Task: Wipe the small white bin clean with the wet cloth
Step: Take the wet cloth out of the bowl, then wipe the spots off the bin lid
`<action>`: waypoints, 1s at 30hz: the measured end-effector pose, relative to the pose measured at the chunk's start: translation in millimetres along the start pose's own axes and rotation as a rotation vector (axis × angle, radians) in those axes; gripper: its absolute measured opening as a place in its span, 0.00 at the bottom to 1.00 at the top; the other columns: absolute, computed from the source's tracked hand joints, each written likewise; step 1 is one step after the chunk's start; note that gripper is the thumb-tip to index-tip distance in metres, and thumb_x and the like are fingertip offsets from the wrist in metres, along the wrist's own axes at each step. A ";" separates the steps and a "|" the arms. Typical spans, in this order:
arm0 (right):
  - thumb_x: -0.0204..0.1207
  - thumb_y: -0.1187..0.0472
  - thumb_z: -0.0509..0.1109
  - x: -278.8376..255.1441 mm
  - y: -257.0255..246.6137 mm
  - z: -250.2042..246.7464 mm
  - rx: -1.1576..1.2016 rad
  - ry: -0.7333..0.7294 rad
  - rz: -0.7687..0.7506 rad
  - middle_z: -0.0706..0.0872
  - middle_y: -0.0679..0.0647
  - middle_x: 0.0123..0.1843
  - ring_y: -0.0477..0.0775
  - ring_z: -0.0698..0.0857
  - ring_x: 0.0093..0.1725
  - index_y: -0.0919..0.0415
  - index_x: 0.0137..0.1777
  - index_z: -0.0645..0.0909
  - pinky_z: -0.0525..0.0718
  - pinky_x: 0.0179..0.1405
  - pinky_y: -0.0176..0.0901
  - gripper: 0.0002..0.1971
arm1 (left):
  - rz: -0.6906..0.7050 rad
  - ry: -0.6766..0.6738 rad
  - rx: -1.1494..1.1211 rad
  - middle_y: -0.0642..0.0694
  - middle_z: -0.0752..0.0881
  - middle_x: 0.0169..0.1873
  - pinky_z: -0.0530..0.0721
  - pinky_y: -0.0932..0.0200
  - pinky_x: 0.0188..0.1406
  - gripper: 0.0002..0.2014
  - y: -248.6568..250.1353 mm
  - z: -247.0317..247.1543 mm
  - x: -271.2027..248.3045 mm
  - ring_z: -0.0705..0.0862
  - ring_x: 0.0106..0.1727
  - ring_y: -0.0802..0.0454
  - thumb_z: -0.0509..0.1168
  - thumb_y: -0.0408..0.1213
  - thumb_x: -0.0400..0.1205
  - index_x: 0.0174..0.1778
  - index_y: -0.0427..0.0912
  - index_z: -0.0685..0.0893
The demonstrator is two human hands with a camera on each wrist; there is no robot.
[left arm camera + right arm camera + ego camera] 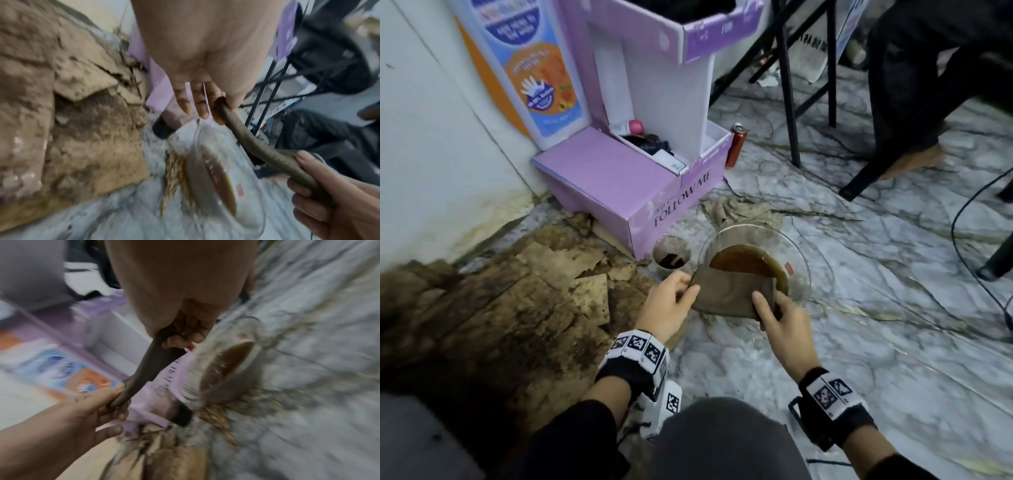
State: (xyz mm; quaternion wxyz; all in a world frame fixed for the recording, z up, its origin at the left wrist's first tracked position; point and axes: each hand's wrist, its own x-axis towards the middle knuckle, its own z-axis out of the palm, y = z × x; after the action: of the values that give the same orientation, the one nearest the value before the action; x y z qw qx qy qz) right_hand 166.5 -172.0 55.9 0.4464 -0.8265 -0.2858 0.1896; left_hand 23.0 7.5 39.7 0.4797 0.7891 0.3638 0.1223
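Wet cloth (729, 294) stretched between both hands: left hand (669, 305) pinches one edge, right hand (779, 317) grips the other

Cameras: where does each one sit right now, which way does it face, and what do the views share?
Head: worn on the head, looking forward and down at both forearms, the left hand and right hand stretching a brown cloth above a glass bowl on the floor.
Left wrist: looks along the left hand to the cloth; the right hand shows opposite.
Right wrist: looks along the right hand; the left hand pinches the cloth.
Shared: cloth, bowl, both hands.
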 end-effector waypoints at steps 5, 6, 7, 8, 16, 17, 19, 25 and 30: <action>0.88 0.51 0.70 -1.0 -91.4 -18.9 0.039 -0.106 -0.224 0.89 0.36 0.31 0.38 0.87 0.31 0.46 0.45 0.85 0.78 0.31 0.28 0.09 | 0.019 0.207 -0.116 0.56 0.83 0.35 0.77 0.55 0.44 0.08 43.5 -70.6 -49.1 0.81 0.38 0.56 0.65 0.44 0.89 0.57 0.45 0.80; 0.88 0.51 0.70 -3.9 -111.6 -22.4 0.044 -0.150 -0.256 0.89 0.41 0.30 0.39 0.86 0.28 0.48 0.46 0.86 0.79 0.31 0.30 0.09 | 0.032 0.248 -0.108 0.55 0.83 0.35 0.77 0.56 0.43 0.07 52.9 -87.4 -62.6 0.82 0.39 0.54 0.65 0.45 0.89 0.57 0.45 0.80; 0.88 0.52 0.69 -7.8 -132.8 -25.1 0.049 -0.202 -0.294 0.89 0.46 0.28 0.40 0.85 0.26 0.52 0.46 0.86 0.79 0.30 0.31 0.10 | 0.042 0.293 -0.094 0.52 0.85 0.36 0.77 0.57 0.41 0.07 61.2 -104.3 -76.4 0.83 0.39 0.53 0.65 0.45 0.89 0.55 0.46 0.79; 0.88 0.53 0.69 -13.4 -155.5 -27.4 0.045 -0.258 -0.340 0.88 0.49 0.27 0.41 0.84 0.24 0.56 0.46 0.85 0.79 0.29 0.31 0.11 | 0.047 0.343 -0.085 0.48 0.85 0.37 0.76 0.60 0.40 0.06 68.6 -121.1 -91.6 0.83 0.40 0.51 0.64 0.45 0.89 0.54 0.46 0.79; 0.88 0.55 0.69 -72.8 -300.9 8.0 -0.086 -0.603 -0.660 0.91 0.53 0.29 0.46 0.87 0.23 0.58 0.46 0.83 0.82 0.27 0.35 0.10 | 0.003 0.760 -0.021 0.52 0.85 0.39 0.74 0.69 0.37 0.05 88.0 -229.7 -226.8 0.84 0.41 0.59 0.66 0.45 0.88 0.55 0.50 0.82; 0.88 0.55 0.68 -79.6 -312.6 17.8 -0.096 -0.632 -0.686 0.91 0.51 0.29 0.45 0.87 0.23 0.60 0.46 0.83 0.81 0.27 0.34 0.11 | -0.006 0.794 -0.022 0.53 0.86 0.39 0.77 0.66 0.39 0.05 86.3 -238.9 -243.3 0.85 0.41 0.57 0.65 0.46 0.88 0.54 0.50 0.82; 0.88 0.53 0.68 -97.0 -331.4 38.6 -0.114 -0.687 -0.733 0.92 0.49 0.28 0.43 0.87 0.23 0.64 0.45 0.82 0.80 0.28 0.32 0.14 | -0.023 0.852 -0.044 0.51 0.87 0.39 0.80 0.58 0.41 0.05 82.3 -253.8 -276.2 0.86 0.41 0.55 0.64 0.47 0.89 0.53 0.52 0.82; 0.88 0.56 0.69 -166.4 -350.0 106.2 -0.055 -0.804 -0.795 0.92 0.47 0.28 0.41 0.89 0.25 0.53 0.41 0.81 0.80 0.30 0.29 0.12 | -0.141 0.981 0.013 0.46 0.86 0.37 0.79 0.57 0.35 0.05 47.9 -283.6 -359.9 0.83 0.36 0.53 0.63 0.45 0.89 0.49 0.50 0.80; 0.89 0.54 0.68 -211.7 -333.2 157.9 -0.040 -0.808 -0.769 0.92 0.47 0.29 0.42 0.90 0.27 0.55 0.42 0.82 0.83 0.32 0.33 0.13 | -0.258 1.007 0.178 0.53 0.81 0.32 0.72 0.63 0.28 0.04 10.9 -293.9 -399.6 0.78 0.29 0.58 0.64 0.42 0.89 0.50 0.48 0.80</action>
State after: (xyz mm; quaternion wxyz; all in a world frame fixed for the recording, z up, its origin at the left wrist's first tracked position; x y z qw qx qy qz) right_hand -186.2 -62.5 266.6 0.3225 -0.5326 -0.7187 0.3095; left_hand -413.2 -75.5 261.2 0.1876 0.6191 0.6523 0.3950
